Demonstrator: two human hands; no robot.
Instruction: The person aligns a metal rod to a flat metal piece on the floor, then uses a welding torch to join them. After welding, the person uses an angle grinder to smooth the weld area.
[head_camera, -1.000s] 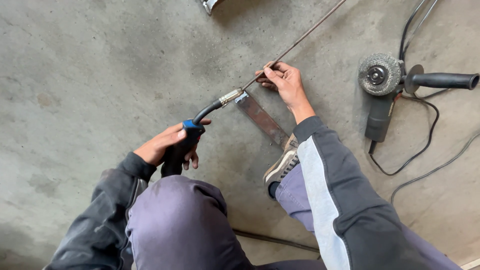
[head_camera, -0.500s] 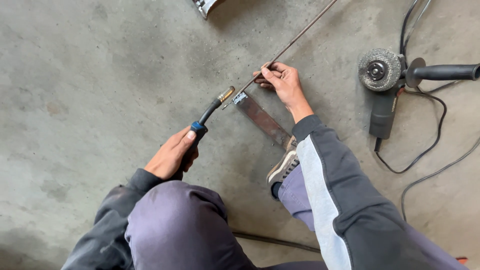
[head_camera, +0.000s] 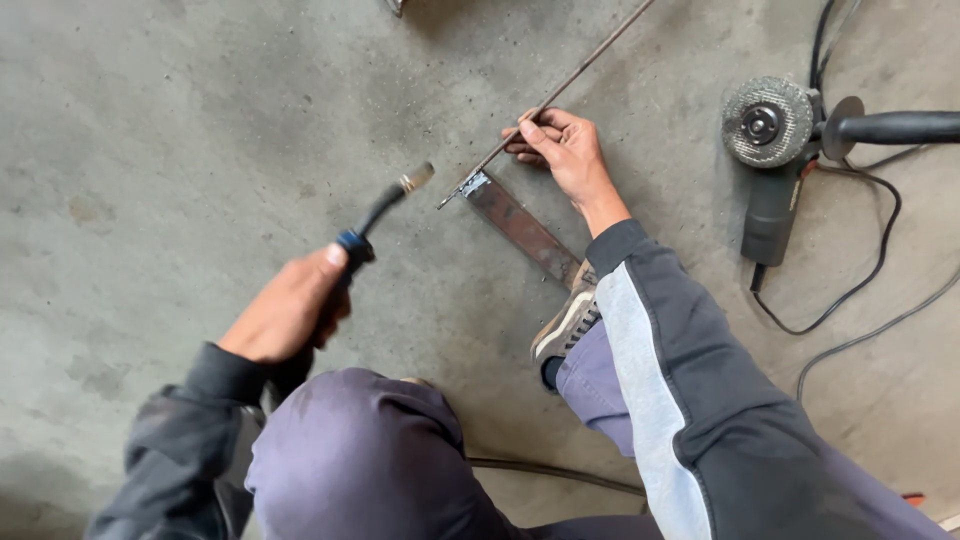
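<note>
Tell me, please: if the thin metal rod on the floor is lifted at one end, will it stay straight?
The thin rod looks long and slender, so it would probably sag or whip slightly. Being round, it may roll on the concrete floor once the right hand releases it.

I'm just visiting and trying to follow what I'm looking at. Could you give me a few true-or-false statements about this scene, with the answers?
1. The left hand grips a welding torch. True.
2. The right hand holds the angle grinder. False: it pinches a thin metal rod; the grinder lies apart on the concrete floor.
3. A shoe rests on the flat metal bar. True.
4. The torch tip touches the bar. False: it is raised clear of it.
</note>
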